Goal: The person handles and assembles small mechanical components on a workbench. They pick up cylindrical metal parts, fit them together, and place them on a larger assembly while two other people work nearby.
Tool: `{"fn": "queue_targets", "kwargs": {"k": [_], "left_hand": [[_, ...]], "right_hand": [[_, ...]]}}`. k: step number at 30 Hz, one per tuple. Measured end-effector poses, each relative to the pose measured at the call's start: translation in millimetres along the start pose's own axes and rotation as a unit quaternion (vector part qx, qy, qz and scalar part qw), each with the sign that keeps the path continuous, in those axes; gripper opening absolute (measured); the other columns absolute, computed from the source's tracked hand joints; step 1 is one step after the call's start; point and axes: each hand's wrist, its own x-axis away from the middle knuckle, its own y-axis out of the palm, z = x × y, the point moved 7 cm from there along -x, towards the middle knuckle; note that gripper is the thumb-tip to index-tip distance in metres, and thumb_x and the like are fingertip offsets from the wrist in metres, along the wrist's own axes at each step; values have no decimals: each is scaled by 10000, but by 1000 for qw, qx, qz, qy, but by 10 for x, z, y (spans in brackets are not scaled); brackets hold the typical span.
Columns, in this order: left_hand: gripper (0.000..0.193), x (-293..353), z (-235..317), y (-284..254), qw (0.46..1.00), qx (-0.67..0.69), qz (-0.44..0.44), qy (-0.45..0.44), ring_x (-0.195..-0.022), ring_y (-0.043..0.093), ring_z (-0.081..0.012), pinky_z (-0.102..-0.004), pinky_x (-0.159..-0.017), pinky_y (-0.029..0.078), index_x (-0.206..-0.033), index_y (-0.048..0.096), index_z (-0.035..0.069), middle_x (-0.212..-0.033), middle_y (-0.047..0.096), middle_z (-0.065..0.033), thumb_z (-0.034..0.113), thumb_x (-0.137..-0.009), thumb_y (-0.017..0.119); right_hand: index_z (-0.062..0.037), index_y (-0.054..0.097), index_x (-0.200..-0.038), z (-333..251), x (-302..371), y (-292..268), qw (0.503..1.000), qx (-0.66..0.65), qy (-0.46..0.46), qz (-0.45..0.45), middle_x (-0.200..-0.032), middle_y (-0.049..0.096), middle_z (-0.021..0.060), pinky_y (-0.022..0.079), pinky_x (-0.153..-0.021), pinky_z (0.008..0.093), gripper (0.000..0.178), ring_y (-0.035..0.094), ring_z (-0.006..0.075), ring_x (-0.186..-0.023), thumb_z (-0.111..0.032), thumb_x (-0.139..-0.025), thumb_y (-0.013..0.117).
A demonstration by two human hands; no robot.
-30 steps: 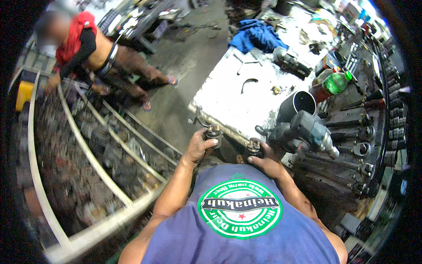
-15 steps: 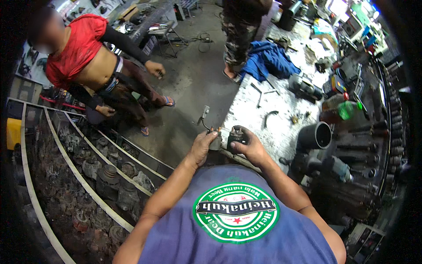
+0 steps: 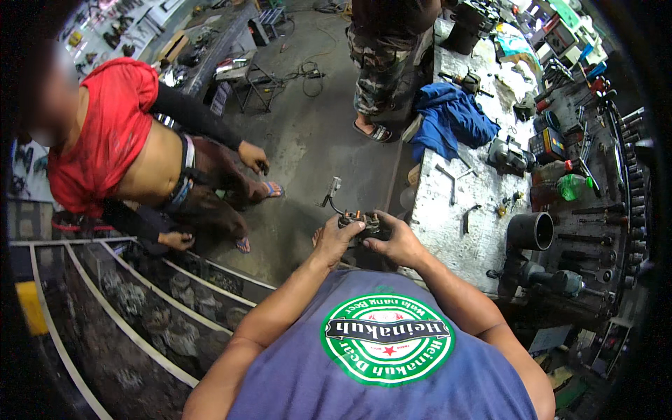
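Observation:
In front of my shirt, my left hand (image 3: 332,242) is closed round a starter solenoid (image 3: 353,220) with copper studs on top. A short dark wire runs up from it to a pale metal connector (image 3: 334,187). My right hand (image 3: 400,241) grips a dark, round solenoid part (image 3: 373,222), also with a copper-coloured stud, thumb and fingers on its side. The two parts sit side by side and seem to touch; the fingers hide their lower portions.
A white-topped workbench (image 3: 441,210) on my right carries a blue cloth (image 3: 455,122), a T-shaped tool (image 3: 453,178), a dark cylinder (image 3: 530,231) and a power tool (image 3: 553,280). A rack (image 3: 140,329) of dirty parts stands left. One person (image 3: 115,133) stands left, another (image 3: 381,70) ahead.
My hands have drawn together, bringing the two parts from a small gap to side by side. The view has shifted, and the person in red appears larger and further left.

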Motion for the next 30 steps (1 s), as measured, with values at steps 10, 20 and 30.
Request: {"fn": "queue_targets", "kwargs": {"k": [10, 20, 30], "left_hand": [[374, -192, 647, -807, 998, 8, -63, 3, -1113, 691, -166, -345, -1022, 543, -1257, 714, 14, -1174, 749, -66, 268, -985, 734], [393, -263, 478, -1365, 959, 176, -133, -176, -1171, 732, -243, -487, -1019, 625, -1394, 664, 30, -1305, 737, -118, 276, -1091, 623], [388, -320, 175, -1371, 919, 280, -105, -257, -1019, 787, -239, -398, -838, 695, -1341, 686, 85, -1228, 783, -103, 400, -1144, 575]], "right_hand": [[90, 461, -1591, -590, -563, 540, 988, -151, 15, 32, -1416, 690, 191, 538, -1111, 357, 793, 669, 220, -1277, -111, -935, 857], [41, 528, -1564, -456, -775, 811, 889, -429, 150, 48, -1347, 709, 183, 629, -953, 425, 598, 717, 247, -1162, -256, -1080, 714], [-32, 640, -1331, -259, -913, 965, 800, -526, 288, 15, -1267, 719, 159, 693, -909, 421, 378, 739, 292, -1098, -356, -1142, 598]]}}
